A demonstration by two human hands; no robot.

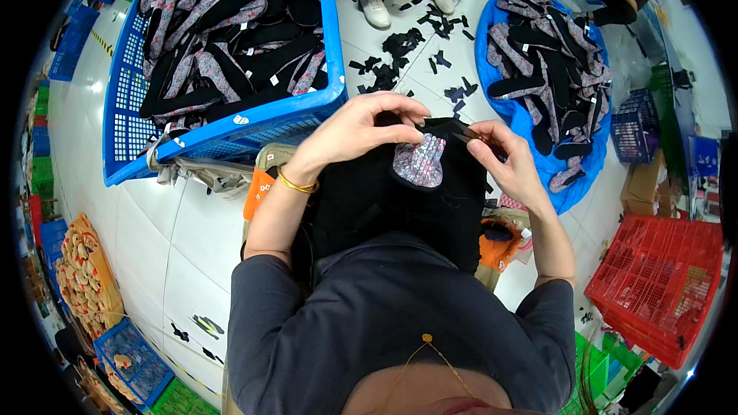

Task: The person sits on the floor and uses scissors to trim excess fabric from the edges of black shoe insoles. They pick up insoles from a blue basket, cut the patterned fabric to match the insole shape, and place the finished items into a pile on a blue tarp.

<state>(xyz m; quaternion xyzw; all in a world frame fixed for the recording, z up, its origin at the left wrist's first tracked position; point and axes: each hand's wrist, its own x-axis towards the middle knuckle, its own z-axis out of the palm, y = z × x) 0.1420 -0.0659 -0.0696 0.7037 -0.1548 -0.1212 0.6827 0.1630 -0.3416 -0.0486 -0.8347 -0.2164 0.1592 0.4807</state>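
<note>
On my lap, a slipper (419, 163) with a grey-pink patterned, glittery front and black edging hangs from my left hand (367, 132). The thumb and fingers of that hand are closed on its upper black part. Close beside it on the right, my right hand (507, 160) has its fingers curled. A thin dark piece (460, 131) runs between that hand and the slipper; whether it is fabric or a tool I cannot make out. Black cloth covers my legs beneath both hands.
A large blue basket (335, 46) heaped with patterned black slippers stands front left. More slippers (550, 69) lie on blue sheeting at right. Black scraps (400, 44) litter the floor near a standing person's shoes (377, 12). A red crate (657, 284) stands at lower right.
</note>
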